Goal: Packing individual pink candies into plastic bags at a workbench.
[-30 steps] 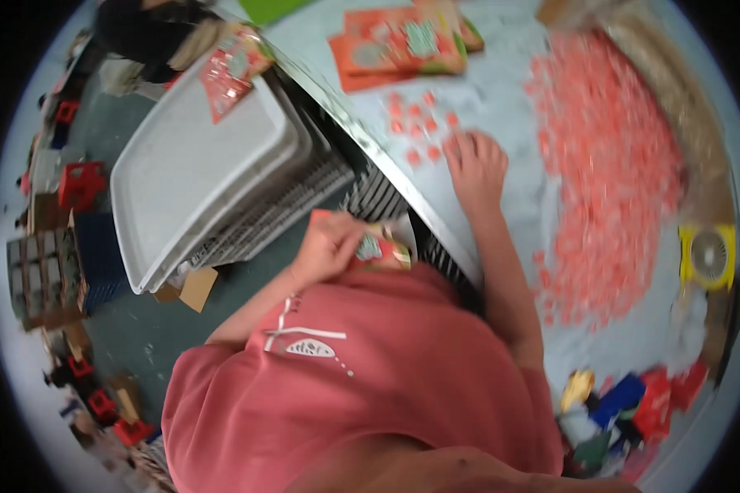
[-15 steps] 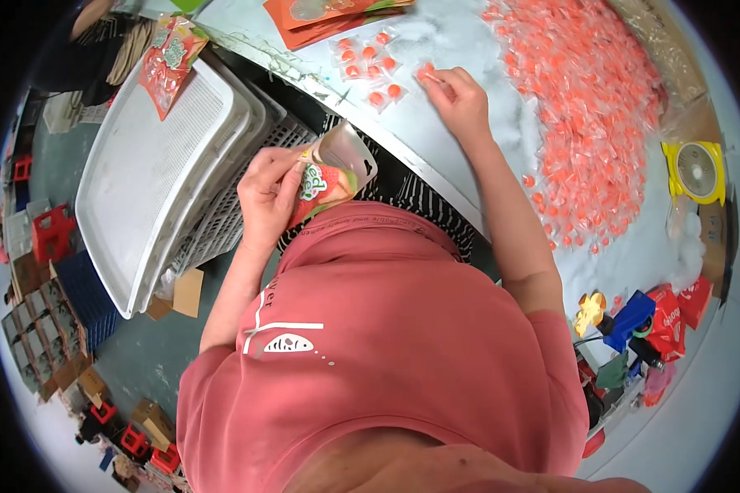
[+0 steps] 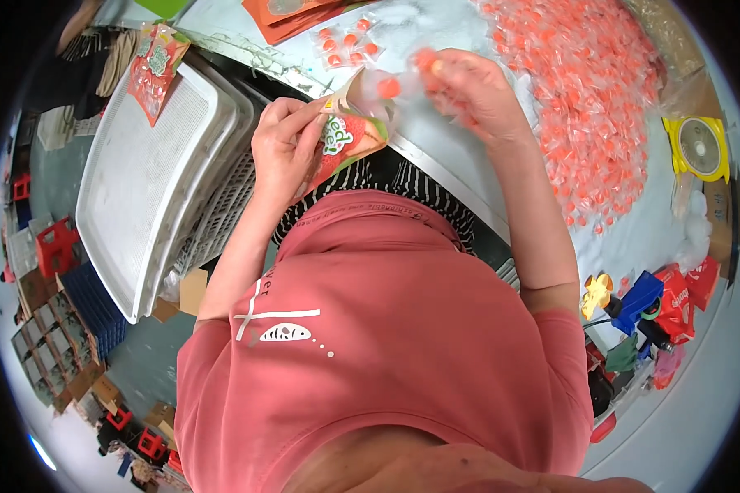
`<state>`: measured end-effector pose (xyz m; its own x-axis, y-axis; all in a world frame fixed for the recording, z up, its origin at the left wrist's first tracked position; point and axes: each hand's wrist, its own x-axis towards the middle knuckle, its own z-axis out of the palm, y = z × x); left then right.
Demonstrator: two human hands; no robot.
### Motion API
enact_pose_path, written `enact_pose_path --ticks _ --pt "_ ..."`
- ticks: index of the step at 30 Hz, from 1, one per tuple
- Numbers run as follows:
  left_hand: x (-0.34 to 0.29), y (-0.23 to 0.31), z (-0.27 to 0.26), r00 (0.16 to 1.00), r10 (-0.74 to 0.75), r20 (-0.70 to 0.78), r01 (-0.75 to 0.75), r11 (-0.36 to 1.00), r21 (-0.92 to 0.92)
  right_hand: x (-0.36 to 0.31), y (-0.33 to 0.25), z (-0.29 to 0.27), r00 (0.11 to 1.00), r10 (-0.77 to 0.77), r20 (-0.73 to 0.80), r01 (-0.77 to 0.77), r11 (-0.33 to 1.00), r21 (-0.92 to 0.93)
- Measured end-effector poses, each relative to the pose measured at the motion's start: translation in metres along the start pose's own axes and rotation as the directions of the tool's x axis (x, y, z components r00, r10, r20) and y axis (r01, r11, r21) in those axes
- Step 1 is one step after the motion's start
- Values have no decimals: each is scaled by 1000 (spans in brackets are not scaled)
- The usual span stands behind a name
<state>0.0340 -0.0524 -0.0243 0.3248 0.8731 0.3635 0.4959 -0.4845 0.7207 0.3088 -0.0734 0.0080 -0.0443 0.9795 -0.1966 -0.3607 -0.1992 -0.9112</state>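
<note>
The right hand (image 3: 469, 86) is smeared by motion, so its fingers (image 3: 436, 70) and the small orange pieces by them cannot be made out singly. The left hand (image 3: 284, 148) covers the near side of the printed pouch (image 3: 345, 140). Beyond the fingers, the orange packets (image 3: 292, 12) are cut off by the upper edge.

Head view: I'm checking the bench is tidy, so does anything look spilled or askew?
Nothing looks spilled. The orange wrapped candies lie in a loose heap on the pale table. One printed red pouch lies askew on the stacked white plastic trays, apart from the orange pouch pile.
</note>
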Motion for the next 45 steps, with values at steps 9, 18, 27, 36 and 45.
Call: enact_pose_path --ticks 9,18,27,36,45 --pt "2 13 17 998 68 3 -68 998 12 -1 8 3 973 23 228 136 743 -656" --pt "3 18 30 994 107 5 -107 994 7 5 14 38 831 -548 101 249 203 -947" --pt "4 16 36 997 72 16 -72 997 -17 14 14 28 910 -95 -403 82 995 -48" --pt "12 23 49 988 130 81 -134 990 49 34 23 23 831 -268 -487 350 933 84" --pt "15 23 49 996 86 29 -84 994 -67 10 24 10 903 -338 -266 258 920 -294"
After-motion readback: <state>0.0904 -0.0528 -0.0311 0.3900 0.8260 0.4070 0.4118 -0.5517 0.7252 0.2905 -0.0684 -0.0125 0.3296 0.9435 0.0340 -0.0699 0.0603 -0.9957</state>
